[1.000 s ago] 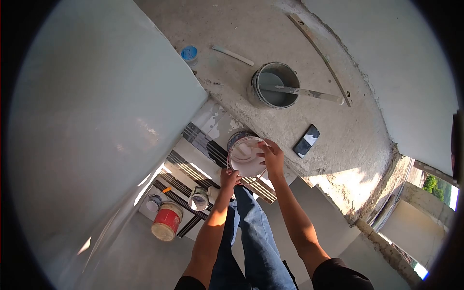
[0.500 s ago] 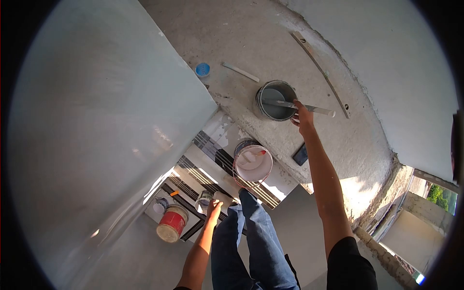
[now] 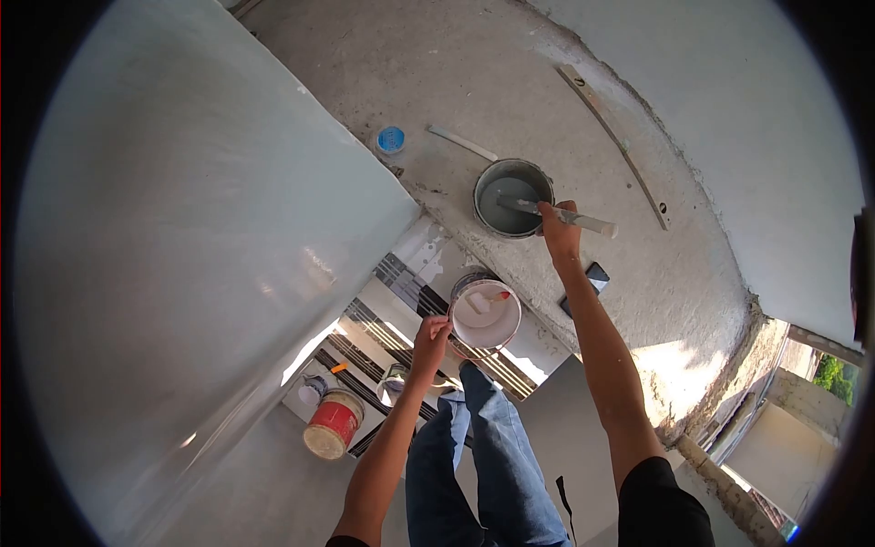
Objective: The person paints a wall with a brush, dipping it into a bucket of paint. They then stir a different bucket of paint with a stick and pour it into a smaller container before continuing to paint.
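Note:
My right hand (image 3: 560,228) is closed round a pale, paint-smeared stick (image 3: 583,221) at the rim of the dark bucket (image 3: 478,202). The stick's far end dips into the grey liquid (image 3: 507,215). My left hand (image 3: 432,337) has its fingers pressed together beside the left edge of the bucket of pinkish-white paint (image 3: 488,330); whatever they hold, if anything, is too small to make out. A brush with a red part (image 3: 499,297) lies inside that paint bucket.
A phone (image 3: 587,284) lies right of my right forearm's start. A blue lid (image 3: 391,139), a thin strip (image 3: 463,143) and a long level-like bar (image 3: 620,146) lie on the concrete. A red bucket (image 3: 337,419) stands lower left, near a small tin (image 3: 393,383).
My left hand has moved up and right from the small tin to the paint bucket's edge. My right hand has shifted slightly down and left, and the stick has tilted more steeply.

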`<act>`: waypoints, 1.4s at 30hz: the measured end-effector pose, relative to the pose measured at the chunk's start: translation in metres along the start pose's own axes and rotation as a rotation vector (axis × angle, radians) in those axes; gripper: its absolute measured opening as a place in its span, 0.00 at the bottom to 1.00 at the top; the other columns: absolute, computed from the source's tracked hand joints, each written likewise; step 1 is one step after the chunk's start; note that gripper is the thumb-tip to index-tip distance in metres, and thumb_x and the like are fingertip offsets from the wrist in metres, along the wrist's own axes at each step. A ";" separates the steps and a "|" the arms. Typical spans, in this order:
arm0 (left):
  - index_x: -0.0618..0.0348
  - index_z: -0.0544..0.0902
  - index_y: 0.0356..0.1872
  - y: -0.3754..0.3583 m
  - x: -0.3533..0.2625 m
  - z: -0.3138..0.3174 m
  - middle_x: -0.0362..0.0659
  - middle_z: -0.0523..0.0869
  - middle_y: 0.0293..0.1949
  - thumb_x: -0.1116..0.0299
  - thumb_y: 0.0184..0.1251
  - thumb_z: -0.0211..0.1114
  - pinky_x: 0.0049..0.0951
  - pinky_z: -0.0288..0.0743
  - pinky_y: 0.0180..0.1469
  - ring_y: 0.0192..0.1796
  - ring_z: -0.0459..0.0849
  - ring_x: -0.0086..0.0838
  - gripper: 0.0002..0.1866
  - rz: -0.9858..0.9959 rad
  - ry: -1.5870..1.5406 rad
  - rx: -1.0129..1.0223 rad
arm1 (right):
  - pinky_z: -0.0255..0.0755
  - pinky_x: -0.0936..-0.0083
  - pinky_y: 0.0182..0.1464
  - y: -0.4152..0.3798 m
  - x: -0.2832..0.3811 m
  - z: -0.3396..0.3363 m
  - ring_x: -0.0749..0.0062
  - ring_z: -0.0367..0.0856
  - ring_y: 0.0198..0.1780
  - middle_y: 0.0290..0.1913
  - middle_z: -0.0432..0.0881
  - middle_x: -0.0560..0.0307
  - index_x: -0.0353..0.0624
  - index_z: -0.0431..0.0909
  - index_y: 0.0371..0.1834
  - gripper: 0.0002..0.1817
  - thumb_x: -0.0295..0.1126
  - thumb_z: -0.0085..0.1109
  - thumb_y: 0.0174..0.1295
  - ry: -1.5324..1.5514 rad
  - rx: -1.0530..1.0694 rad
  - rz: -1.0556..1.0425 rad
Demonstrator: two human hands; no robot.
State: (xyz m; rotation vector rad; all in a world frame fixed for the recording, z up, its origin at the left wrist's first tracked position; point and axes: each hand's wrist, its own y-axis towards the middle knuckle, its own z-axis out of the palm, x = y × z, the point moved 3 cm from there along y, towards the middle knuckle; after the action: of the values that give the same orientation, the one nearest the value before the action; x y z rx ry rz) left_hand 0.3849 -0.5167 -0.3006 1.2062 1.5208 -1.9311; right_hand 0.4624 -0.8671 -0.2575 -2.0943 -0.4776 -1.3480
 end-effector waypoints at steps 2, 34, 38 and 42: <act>0.55 0.70 0.61 0.060 -0.060 0.038 0.46 0.84 0.52 0.55 0.72 0.61 0.33 0.74 0.55 0.56 0.81 0.31 0.23 -0.031 0.005 0.017 | 0.71 0.75 0.21 -0.002 -0.002 0.000 0.74 0.78 0.20 0.24 0.78 0.54 0.35 0.70 0.38 0.16 0.35 0.65 0.61 0.016 -0.007 0.020; 0.54 0.68 0.67 -0.223 -0.153 -0.077 0.37 0.70 0.37 0.80 0.58 0.69 0.22 0.68 0.17 0.28 0.78 0.21 0.34 -0.012 -0.345 -0.428 | 0.64 0.64 0.32 -0.329 0.111 0.006 0.66 0.67 0.27 0.24 0.68 0.56 0.41 0.66 0.34 0.16 0.35 0.67 0.60 -0.034 0.570 0.024; 0.62 0.60 0.71 -0.302 -0.181 -0.114 0.44 0.82 0.33 0.58 0.65 0.72 0.21 0.69 0.15 0.19 0.82 0.26 0.40 -0.151 -0.412 -0.559 | 0.63 0.65 0.31 -0.374 0.154 0.035 0.71 0.66 0.27 0.24 0.67 0.58 0.41 0.66 0.33 0.16 0.36 0.65 0.61 -0.146 0.714 -0.243; 0.62 0.58 0.69 -0.356 -0.172 -0.147 0.48 0.83 0.34 0.53 0.66 0.70 0.24 0.72 0.13 0.20 0.87 0.33 0.40 -0.096 -0.631 -0.531 | 0.64 0.66 0.35 -0.425 0.198 0.056 0.67 0.65 0.30 0.25 0.65 0.55 0.38 0.65 0.33 0.17 0.38 0.63 0.60 -0.282 0.940 -0.234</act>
State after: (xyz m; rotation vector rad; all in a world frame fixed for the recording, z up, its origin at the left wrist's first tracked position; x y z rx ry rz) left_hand 0.2687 -0.2972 0.0407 0.2649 1.5841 -1.5817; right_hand 0.3359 -0.5123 0.0268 -1.4391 -1.2257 -0.6914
